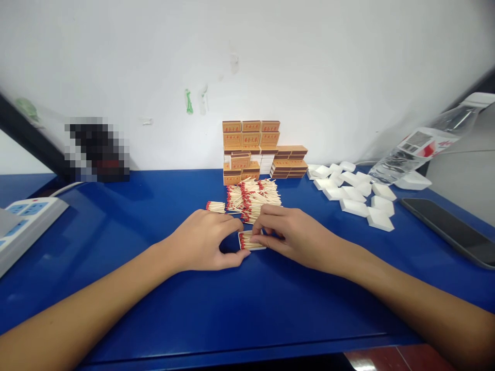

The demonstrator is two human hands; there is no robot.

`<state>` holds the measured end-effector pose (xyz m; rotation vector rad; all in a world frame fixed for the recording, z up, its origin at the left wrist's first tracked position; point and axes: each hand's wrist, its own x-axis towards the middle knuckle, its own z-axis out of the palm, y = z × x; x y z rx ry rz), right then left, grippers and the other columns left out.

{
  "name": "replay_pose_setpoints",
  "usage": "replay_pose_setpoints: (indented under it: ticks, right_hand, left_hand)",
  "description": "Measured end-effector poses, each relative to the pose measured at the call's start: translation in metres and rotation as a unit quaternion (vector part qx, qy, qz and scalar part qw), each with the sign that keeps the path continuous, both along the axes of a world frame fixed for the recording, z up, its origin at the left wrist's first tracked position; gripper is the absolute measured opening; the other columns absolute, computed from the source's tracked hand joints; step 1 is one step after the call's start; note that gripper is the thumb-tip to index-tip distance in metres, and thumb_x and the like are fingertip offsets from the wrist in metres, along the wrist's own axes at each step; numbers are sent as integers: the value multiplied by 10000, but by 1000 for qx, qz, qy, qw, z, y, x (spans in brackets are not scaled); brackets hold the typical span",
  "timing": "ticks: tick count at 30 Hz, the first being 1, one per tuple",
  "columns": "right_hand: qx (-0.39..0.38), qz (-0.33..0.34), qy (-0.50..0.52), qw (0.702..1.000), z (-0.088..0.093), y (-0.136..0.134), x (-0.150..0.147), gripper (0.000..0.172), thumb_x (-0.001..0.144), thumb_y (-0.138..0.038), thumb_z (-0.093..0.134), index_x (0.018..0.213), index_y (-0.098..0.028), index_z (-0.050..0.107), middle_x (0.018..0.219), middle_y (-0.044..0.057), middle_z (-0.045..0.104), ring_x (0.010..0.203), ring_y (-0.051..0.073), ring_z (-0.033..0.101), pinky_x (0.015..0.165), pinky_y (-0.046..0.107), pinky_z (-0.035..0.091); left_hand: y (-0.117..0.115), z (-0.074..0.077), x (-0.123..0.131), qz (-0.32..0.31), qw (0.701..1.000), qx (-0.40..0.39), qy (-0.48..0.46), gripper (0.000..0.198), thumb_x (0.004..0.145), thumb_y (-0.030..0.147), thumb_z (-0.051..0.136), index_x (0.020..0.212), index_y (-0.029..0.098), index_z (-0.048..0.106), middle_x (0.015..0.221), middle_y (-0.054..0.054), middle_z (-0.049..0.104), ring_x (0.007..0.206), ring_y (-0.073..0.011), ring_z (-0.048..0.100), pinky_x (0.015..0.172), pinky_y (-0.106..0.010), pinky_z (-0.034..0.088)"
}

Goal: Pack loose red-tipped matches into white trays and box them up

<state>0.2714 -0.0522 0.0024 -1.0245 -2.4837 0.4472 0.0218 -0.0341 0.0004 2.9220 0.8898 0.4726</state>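
A small white matchbox tray (260, 249) lies on the blue table in front of me, filled with red-tipped matches (247, 241). My left hand (207, 239) holds the tray's left end between thumb and forefinger. Over the tray's right part, my right hand (296, 234) is closed in a pinch, its fingertips on the matches. Just behind both hands is a large pile of loose matches (261, 196), heads mostly to the left. A smaller bunch of matches (215, 207) sits beside that pile, past my left knuckles.
Orange matchboxes (250, 139) are stacked against the wall, with more boxes (290, 167) to their right. White trays (353, 207) are scattered at right, near a tilted plastic bottle (421, 144) and a phone (450, 229). A power strip (34, 226) stands at left.
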Motion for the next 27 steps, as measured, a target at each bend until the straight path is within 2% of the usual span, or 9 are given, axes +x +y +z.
replay_pose_setpoints:
  ticks: [11, 19, 22, 27]
  right_hand:
    - [6, -16, -20, 1000, 0, 0, 1, 117, 1007, -247, 647, 914, -195, 696, 947, 36, 665, 763, 144, 598, 675, 281, 421]
    - [-20, 34, -15, 999, 6, -4, -1, 160, 1033, -266, 609, 1005, -203, 753, 939, 44, 652, 760, 144, 605, 682, 283, 440]
    - [-5, 17, -7, 1000, 5, -2, -1, 135, 1013, -226, 614, 985, -197, 742, 936, 42, 660, 752, 140, 600, 671, 276, 427]
    - [51, -57, 4, 997, 3, 4, 2, 124, 997, -230, 619, 912, -194, 702, 828, 20, 628, 717, 147, 555, 656, 277, 394]
  left_hand:
    - [0, 0, 1, -14, 1000, -5, -7, 293, 935, 466, 642, 950, 180, 704, 810, -7, 747, 696, -170, 686, 622, -297, 464]
    - [-1, 0, 2, -17, 1000, -6, -4, 296, 935, 471, 640, 949, 183, 706, 820, -7, 755, 694, -171, 685, 607, -299, 445]
    - [-1, 0, 1, -19, 1000, -14, -7, 293, 925, 462, 652, 977, 180, 714, 843, -7, 761, 720, -178, 695, 621, -302, 450]
    - [-2, 3, 1, -21, 999, -30, -4, 284, 895, 442, 678, 990, 177, 720, 828, 1, 752, 682, -168, 671, 616, -301, 449]
